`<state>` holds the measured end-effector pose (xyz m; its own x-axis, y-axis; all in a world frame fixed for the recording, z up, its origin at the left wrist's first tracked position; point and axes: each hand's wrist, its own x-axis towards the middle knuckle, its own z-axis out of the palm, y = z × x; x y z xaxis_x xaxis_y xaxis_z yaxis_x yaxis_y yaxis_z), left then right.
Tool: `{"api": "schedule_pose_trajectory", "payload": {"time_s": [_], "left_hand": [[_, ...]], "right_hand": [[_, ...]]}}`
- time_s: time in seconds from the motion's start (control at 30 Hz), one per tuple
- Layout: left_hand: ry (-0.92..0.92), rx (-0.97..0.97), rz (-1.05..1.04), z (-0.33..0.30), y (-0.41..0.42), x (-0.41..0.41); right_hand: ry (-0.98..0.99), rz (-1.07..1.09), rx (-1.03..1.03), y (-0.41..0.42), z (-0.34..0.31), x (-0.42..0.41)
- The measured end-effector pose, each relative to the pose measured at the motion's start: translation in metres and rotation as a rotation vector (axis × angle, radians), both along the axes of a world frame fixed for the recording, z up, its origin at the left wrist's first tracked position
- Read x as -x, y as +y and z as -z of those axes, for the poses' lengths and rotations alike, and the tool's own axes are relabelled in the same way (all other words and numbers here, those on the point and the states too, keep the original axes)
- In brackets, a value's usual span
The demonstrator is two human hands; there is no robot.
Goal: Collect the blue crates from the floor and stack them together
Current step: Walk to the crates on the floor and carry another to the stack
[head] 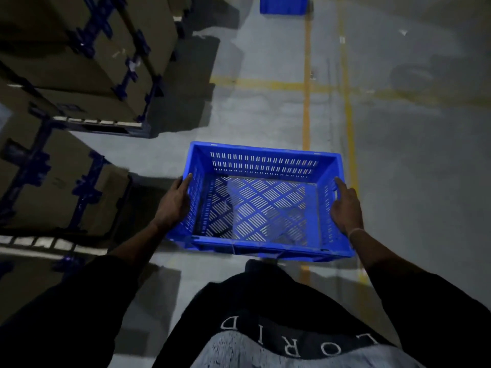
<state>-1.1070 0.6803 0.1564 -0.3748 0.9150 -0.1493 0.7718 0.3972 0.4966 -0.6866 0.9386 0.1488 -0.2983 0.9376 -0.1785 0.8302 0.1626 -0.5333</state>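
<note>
Grey concrete floor (265,110) marked with yellow lines (307,102) fills the dim view. Between the two hands a blue crate (261,200) with slotted walls is carried, open side up. The left hand (174,203) grips its left end wall, fingers curled over the rim. The right hand (345,205) grips the right end wall at the handle slot. Well ahead of the hands, a second blue crate (283,5) sits on the floor. Cardboard boxes (87,57) on pallets stand left of the left hand.
</note>
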Motion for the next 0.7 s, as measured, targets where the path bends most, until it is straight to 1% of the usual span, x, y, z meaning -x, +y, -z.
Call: {"api": "schedule_pose_trajectory", "payload": {"time_s": [0.13,0.27,0.37,0.57,0.63,0.7], "left_hand": [[0.007,-0.018,-0.043,0.000,0.077,0.034],[-0.027,-0.044,-0.035,-0.002,0.150,0.070],[0.010,-0.065,-0.035,0.006,0.209,0.101],[-0.033,-0.093,-0.017,0.021,0.342,0.187],[-0.026,-0.098,-0.053,0.019,0.388,0.217],[-0.028,-0.081,-0.042,0.014,0.431,0.247]], "right_hand": [[0.005,0.009,-0.039,0.076,-0.014,0.036],[0.003,0.013,-0.051,0.150,-0.021,0.071],[-0.015,0.017,-0.064,0.206,-0.018,0.103],[-0.009,0.024,-0.072,0.332,0.001,0.183],[-0.023,0.042,-0.066,0.373,0.000,0.213],[-0.012,0.034,-0.071,0.413,-0.003,0.241]]}}
